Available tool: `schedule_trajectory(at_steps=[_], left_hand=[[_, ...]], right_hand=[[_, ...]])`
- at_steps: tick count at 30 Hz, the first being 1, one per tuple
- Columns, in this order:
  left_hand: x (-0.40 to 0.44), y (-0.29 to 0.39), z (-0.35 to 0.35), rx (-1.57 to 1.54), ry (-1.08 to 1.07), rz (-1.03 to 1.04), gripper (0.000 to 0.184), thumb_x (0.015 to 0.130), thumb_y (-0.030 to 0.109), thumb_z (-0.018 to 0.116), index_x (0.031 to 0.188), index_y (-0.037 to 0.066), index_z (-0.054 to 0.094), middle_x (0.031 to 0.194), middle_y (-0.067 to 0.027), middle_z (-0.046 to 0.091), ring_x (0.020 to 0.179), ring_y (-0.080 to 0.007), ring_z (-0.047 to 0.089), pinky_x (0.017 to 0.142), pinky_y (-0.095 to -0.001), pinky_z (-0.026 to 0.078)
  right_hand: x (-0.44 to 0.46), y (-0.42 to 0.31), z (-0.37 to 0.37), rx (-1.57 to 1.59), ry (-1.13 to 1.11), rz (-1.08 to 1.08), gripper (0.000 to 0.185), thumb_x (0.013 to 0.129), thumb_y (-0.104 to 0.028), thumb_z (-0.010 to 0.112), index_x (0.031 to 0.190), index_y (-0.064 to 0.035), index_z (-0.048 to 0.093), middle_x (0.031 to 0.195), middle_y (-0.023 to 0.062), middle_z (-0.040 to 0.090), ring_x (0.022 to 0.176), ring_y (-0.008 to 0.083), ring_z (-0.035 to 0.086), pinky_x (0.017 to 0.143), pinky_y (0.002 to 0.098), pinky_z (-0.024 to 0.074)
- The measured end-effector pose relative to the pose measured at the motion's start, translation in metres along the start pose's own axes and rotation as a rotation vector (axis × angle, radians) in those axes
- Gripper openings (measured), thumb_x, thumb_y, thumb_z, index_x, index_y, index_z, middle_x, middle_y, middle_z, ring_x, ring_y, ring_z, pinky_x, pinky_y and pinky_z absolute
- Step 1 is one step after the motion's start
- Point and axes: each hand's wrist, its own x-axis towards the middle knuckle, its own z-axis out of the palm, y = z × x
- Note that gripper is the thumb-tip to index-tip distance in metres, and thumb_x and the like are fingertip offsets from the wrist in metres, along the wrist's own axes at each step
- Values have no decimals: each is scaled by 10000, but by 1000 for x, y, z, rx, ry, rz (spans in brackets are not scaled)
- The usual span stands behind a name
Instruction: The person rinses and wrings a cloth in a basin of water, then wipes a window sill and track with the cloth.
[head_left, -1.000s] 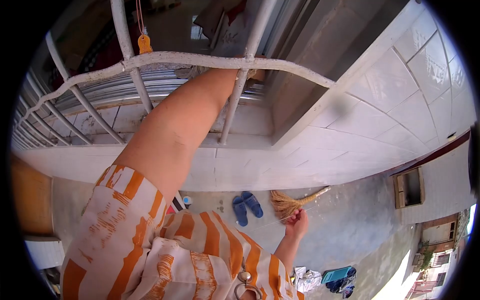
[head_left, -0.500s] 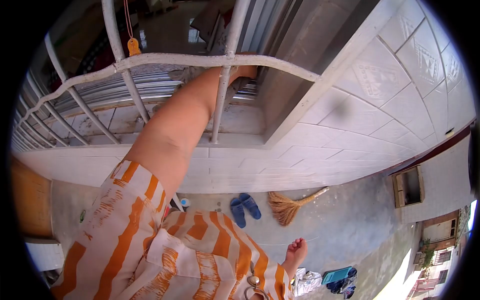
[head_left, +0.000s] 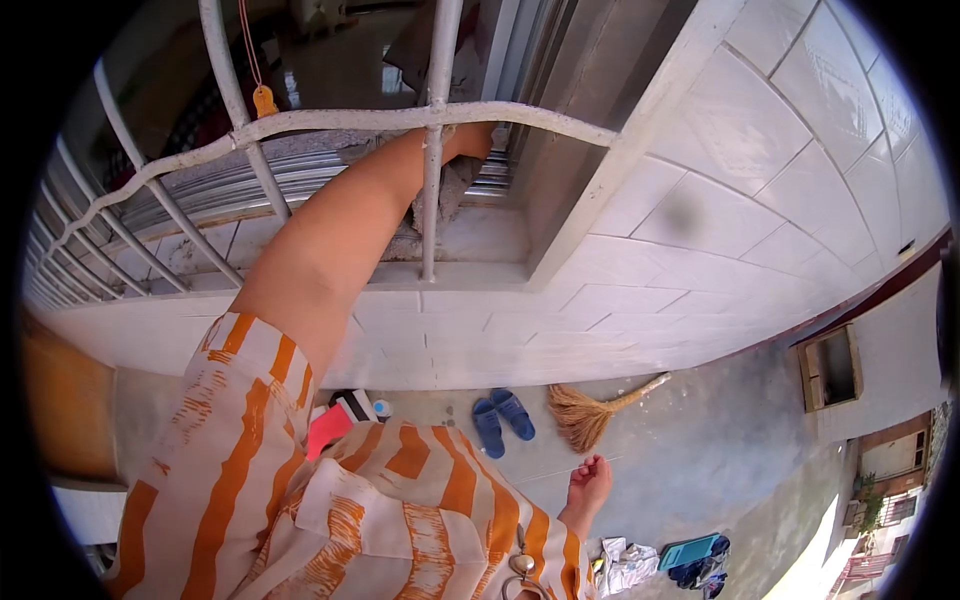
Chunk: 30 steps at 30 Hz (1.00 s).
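My left arm reaches between white window bars. Behind the bars, my left hand is closed on a grey-brown cloth above the sill, close to the window's metal tracks; its fingertips are hidden. Low on the right, my right hand hangs in front of my body with its fingers curled together. A faint thin line passes near its fingertips; what it holds, if anything, is too small to make out.
A curved crossbar spans the bars, and an orange tag hangs behind it. White tiles cover the wall. Below are blue slippers, a straw broom, a pink item and clothes with a teal board.
My left hand has moved left along the sill with the cloth, which now shows more. My right hand dropped away from the broom, then rose slightly. The view has shifted.
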Motion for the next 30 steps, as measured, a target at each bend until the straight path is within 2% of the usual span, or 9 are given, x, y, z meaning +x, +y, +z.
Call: schedule_trajectory(at_steps=[7,14,18,20,21,23,25,27,30], left_hand=[[7,-1,-2,58,32,13,235,755,156,619,957,38,642,985,-181,628,948,-326,596,809,-404,461],[0,-6,-13,122,69,-3,244,758,154,610,973,41,640,1005,-179,627,967,-326,592,823,-408,460],[-17,-18,-27,138,59,-99,250,760,152,605,982,43,639,1016,-178,625,977,-326,590,830,-411,460],[-26,-19,-35,123,21,-171,262,766,143,588,1006,46,632,1051,-174,618,1006,-317,582,854,-413,455],[-31,-17,-37,42,50,-180,257,770,154,591,999,45,635,1042,-171,623,996,-319,587,848,-408,458],[-35,-11,-43,-43,83,-185,253,773,165,594,991,44,638,1033,-168,629,985,-321,592,843,-404,462],[-35,-3,-50,-259,62,-273,252,768,181,610,970,33,635,998,-175,633,953,-325,601,822,-403,470],[-36,-4,-50,-292,25,-273,233,775,189,605,950,40,644,985,-174,635,937,-326,604,816,-398,474],[-40,-11,-36,-302,-3,-192,194,795,184,578,917,61,665,960,-169,636,911,-331,605,806,-397,479]], right_hand=[[7,-3,-31,15,127,58,95,904,-159,483,869,-84,530,706,19,531,543,100,447,448,217,357],[9,8,9,1,1,69,92,907,-156,506,857,-82,530,685,31,535,531,106,465,439,219,360],[-6,11,17,-49,-105,38,121,924,-192,510,882,-81,534,702,31,547,559,105,491,460,210,386],[-10,9,20,-12,-33,-154,129,943,-189,480,905,-75,526,700,28,542,587,101,500,488,199,397],[-15,-1,29,-10,-34,-154,129,943,-189,480,905,-75,526,700,28,542,587,101,500,488,199,397],[-21,-29,54,-12,-161,-356,129,956,-180,457,957,-72,526,697,16,522,605,87,484,511,202,404],[-19,-53,79,-223,-343,-480,182,958,-152,446,1096,-62,523,676,6,497,574,70,437,500,199,370],[-34,-75,117,-439,-535,-499,297,947,-118,455,1233,-41,473,644,4,474,530,47,393,464,177,322],[-75,-82,178,-505,-671,-481,359,926,-55,455,1284,-31,447,626,10,480,473,44,360,425,170,282]])
